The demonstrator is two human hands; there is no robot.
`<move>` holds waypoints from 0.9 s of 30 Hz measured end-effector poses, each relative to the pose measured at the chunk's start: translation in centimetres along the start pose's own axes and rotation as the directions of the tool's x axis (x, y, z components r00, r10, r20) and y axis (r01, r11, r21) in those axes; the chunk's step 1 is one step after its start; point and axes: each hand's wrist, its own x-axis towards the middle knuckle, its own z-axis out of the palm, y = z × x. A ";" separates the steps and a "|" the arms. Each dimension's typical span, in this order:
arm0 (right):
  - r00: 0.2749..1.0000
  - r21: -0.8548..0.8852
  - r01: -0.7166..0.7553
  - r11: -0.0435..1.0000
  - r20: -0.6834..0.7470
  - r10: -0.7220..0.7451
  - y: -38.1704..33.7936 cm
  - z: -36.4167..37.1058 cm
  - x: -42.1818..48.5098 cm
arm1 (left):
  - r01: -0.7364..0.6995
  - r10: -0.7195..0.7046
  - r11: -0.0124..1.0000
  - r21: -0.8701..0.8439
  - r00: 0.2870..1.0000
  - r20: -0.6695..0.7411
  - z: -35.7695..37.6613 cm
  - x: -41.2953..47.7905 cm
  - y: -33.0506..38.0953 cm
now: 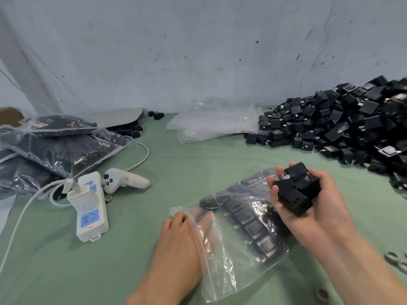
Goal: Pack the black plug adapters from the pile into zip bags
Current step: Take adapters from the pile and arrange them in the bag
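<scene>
Filling in progress: the left hand (176, 238), fingers flat inside, spreads the mouth of the part-filled zip bag (242, 230) at lower centre, while the right hand (321, 212) cups several adapters (295, 190) from the pile (352, 128) at right, which likely next need sliding in beside the packed rows.

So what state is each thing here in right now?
Clear plastic zip bag: mouth open, partly filled with adapters.
Left hand: fingers inside the bag's mouth.
Right hand: holds a handful of black plug adapters.
Black adapter pile: loose, unpacked.
Stacked bags at left: filled.
White power strip: red light on.
</scene>
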 end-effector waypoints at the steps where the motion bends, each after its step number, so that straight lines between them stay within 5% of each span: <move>1: 1.000 -0.003 0.000 1.000 0.001 0.000 0.0 0.1 0.1 | -0.001 0.001 1.000 -0.004 1.000 -0.012 0.0 0.2 0.0; 8: 1.000 -0.025 -0.029 0.999 0.006 0.029 0.3 0.9 0.8 | -0.009 0.000 0.996 -0.089 0.994 -0.105 -1.0 0.4 0.0; 11: 0.999 -0.067 -0.050 0.996 0.005 0.050 0.7 1.0 0.7 | -0.026 0.021 0.990 -0.139 0.999 -0.040 -0.2 0.1 -0.9; 14: 0.998 -0.109 -0.064 0.992 0.017 0.067 1.2 1.0 0.1 | -0.041 0.002 0.964 -0.265 0.989 -0.148 -0.1 -0.8 -1.9; 17: 0.997 -0.159 -0.063 0.985 0.031 0.068 1.6 1.0 -0.4 | 0.003 -0.117 0.928 -0.372 0.952 -0.283 -0.4 -1.6 -2.5; 22: 0.996 -0.305 -0.011 0.952 0.076 0.036 2.1 1.2 -1.2 | 0.042 -0.423 0.756 -0.653 0.792 -0.439 -0.8 -2.3 -3.2; 27: 0.983 -0.380 -0.063 0.923 0.134 0.122 3.9 2.3 -2.9 | -0.102 -0.474 0.608 -0.787 0.749 -0.464 -1.9 -2.8 -1.8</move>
